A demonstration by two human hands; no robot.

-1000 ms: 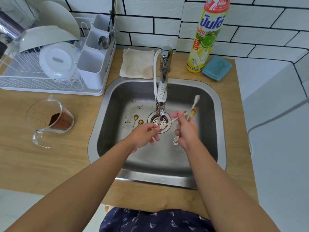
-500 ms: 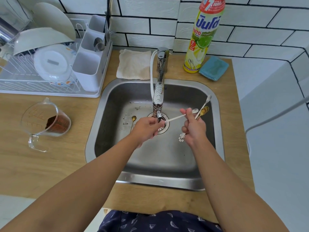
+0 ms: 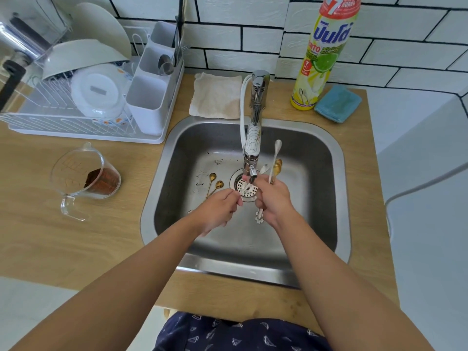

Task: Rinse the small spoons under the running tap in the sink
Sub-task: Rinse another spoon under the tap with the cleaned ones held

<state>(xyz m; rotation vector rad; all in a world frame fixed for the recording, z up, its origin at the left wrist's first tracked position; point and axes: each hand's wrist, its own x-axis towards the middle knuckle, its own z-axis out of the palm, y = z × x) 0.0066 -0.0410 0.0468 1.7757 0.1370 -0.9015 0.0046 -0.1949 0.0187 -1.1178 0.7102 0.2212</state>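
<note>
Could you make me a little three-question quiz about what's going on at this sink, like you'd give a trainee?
1. True or false: the right hand holds several small spoons upright beside the tap.
2. What lies on the floor of the sink, left of the drain?
A. two gold spoons
B. a fork
C. a sponge
3. Fill in: on the counter left of the sink lies a clear measuring jug, tipped on its ____.

Key: 1 true; 2 A; 3 side.
</note>
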